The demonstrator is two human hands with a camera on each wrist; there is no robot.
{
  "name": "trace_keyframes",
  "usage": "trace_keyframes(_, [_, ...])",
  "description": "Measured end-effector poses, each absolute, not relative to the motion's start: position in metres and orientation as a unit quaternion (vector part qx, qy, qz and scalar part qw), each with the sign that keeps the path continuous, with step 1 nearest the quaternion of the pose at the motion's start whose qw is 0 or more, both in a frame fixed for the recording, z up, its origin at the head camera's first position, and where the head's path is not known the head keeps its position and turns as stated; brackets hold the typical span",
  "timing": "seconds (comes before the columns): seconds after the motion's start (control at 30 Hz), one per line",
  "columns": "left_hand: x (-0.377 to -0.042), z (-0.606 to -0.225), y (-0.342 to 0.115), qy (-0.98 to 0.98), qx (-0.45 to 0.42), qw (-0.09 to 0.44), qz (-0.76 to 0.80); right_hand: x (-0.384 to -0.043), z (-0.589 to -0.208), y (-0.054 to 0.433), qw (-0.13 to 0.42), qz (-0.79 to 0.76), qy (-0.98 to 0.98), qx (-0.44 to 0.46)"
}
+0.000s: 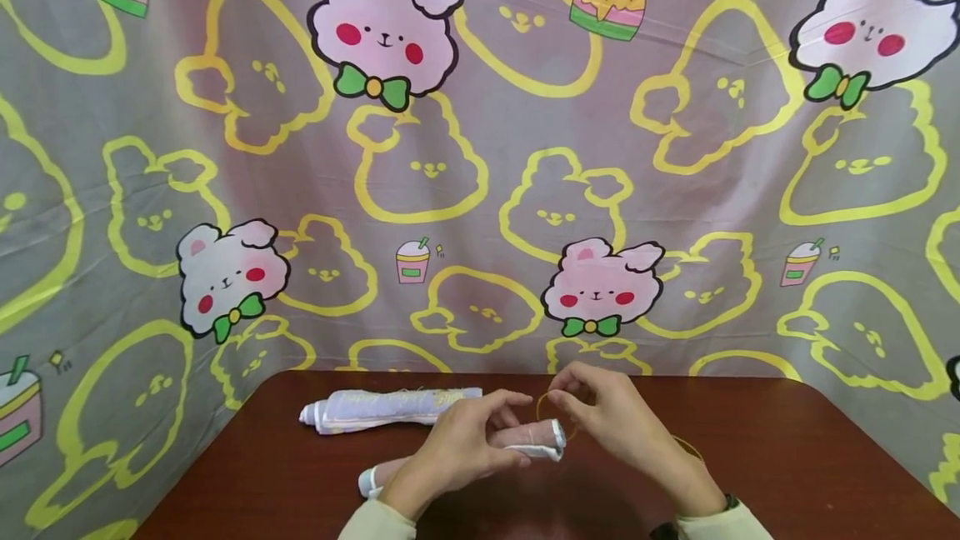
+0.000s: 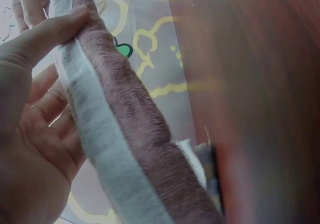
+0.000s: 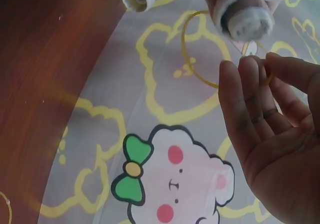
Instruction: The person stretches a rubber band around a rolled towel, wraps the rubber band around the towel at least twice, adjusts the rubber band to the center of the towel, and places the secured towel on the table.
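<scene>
A rolled towel [image 1: 528,437], dusty pink with a white border, lies slanted across my left hand [image 1: 467,438]. That hand grips it near its far end, and the left wrist view shows the thumb pressed over the roll [image 2: 130,97]. My right hand [image 1: 618,419] pinches a thin yellow rubber band [image 3: 184,47] between thumb and fingers. The band forms a loop close to the towel's white-edged end in the right wrist view.
Behind the left hand, another rolled towel [image 1: 393,408], lilac and white, lies on the dark red-brown table [image 1: 780,457]. Another yellow band [image 1: 688,447] lies near the right wrist. A cartoon-print cloth [image 1: 495,132] hangs behind the table and along its sides.
</scene>
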State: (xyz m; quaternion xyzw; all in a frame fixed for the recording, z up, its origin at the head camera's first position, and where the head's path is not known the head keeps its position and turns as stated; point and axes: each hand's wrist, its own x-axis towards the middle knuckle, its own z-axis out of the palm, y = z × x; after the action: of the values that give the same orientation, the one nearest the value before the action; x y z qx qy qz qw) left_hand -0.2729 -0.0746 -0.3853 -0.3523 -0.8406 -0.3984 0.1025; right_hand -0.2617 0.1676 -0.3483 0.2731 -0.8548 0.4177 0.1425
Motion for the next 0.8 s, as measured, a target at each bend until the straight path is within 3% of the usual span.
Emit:
trace_keyframes(0.27, [-0.2734, -0.3895, -0.0748, -0.822, -0.358, 0.099, -0.431, -0.2597, -0.3511, 0.1628, 0.173, 0.391, -0.839, 0.335])
trace_keyframes(0.67, [-0.2752, -0.3911, -0.0773, -0.826, -0.35, 0.179, -0.405, -0.2586, -0.3479, 0.163, 0.181, 0.372, -0.852, 0.321])
trace_keyframes(0.8, [-0.277, -0.3898, -0.0785, -0.827, -0.321, 0.204, -0.414, -0.257, -0.3472, 0.1621, 0.21, 0.338, -0.869, 0.293])
